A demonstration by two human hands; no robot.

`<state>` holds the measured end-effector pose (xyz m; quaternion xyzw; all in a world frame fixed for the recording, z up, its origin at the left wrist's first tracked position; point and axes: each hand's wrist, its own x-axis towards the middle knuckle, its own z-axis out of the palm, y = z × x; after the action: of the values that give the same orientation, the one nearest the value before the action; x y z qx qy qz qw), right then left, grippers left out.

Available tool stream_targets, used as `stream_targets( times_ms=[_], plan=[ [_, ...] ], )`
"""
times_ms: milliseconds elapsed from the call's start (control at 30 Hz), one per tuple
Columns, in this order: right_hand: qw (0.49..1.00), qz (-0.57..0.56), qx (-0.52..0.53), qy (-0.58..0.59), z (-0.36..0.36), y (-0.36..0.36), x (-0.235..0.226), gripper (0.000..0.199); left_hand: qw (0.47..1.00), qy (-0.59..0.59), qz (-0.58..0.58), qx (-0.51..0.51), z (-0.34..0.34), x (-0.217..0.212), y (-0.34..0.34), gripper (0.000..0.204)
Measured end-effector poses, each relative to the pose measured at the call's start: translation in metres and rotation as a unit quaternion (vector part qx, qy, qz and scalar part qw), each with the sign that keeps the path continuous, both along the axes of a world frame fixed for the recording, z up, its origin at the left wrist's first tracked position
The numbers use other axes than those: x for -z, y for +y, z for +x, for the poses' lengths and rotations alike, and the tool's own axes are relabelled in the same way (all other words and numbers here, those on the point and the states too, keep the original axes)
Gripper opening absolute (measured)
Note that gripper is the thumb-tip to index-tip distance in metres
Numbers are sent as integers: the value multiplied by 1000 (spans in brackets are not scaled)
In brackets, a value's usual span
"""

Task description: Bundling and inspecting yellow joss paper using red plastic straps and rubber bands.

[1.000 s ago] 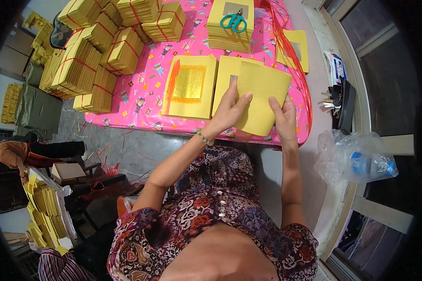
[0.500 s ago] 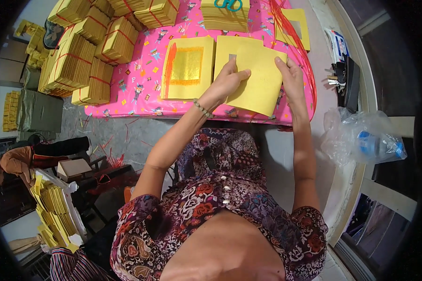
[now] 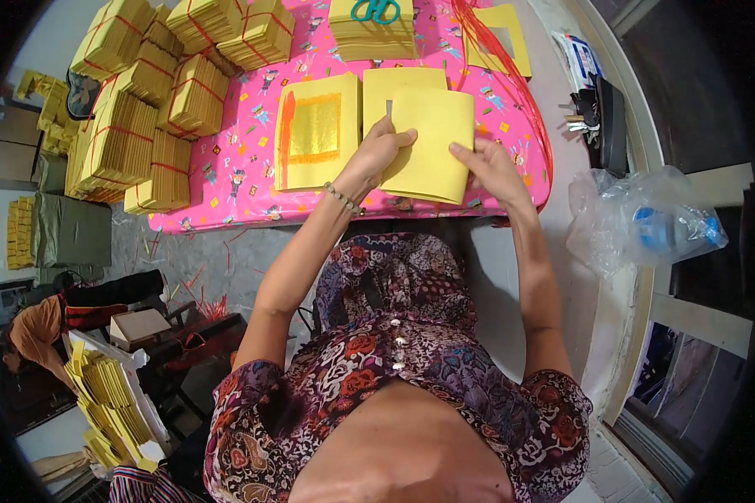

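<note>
A yellow paper sheet [image 3: 434,142], seemingly folded or layered, is held at the near edge of the pink-covered table. My left hand [image 3: 379,152] grips its left side, thumb lying on top, beside a small grey patch. At its right edge, the thumb of my right hand [image 3: 491,172] presses the paper, with the fingers partly behind it. More yellow paper [image 3: 404,80] lies beneath and beyond. Just left of my left hand rests a yellow sheet or pile with a gold foil square [image 3: 315,130] and an orange-red stripe.
Banded bundles of yellow paper [image 3: 134,80] fill the table's far left. Teal-handled scissors [image 3: 376,10] sit on a yellow paper stack [image 3: 373,38]. Red strings [image 3: 524,109] trail down the table's right side. A clear plastic bag [image 3: 637,222] stands at the right.
The sheet's right edge has come left and now stands straighter. My right hand has moved left and down with it, while the left hand keeps its hold. The whole view has shifted slightly.
</note>
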<state>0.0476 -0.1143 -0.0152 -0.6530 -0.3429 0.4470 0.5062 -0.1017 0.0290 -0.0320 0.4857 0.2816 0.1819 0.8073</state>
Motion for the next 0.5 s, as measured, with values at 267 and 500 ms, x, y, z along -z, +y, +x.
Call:
stream_targets(
  times_ms=[267,500],
  plan=[
    [998,-10,-26,53,-22,-23,25,33,995,40,89,-17,-3,18,-2,32],
    [992,-89,-71,61,-20,-33,32,29,984,89,150,-33,-12,23,-1,31]
  ],
)
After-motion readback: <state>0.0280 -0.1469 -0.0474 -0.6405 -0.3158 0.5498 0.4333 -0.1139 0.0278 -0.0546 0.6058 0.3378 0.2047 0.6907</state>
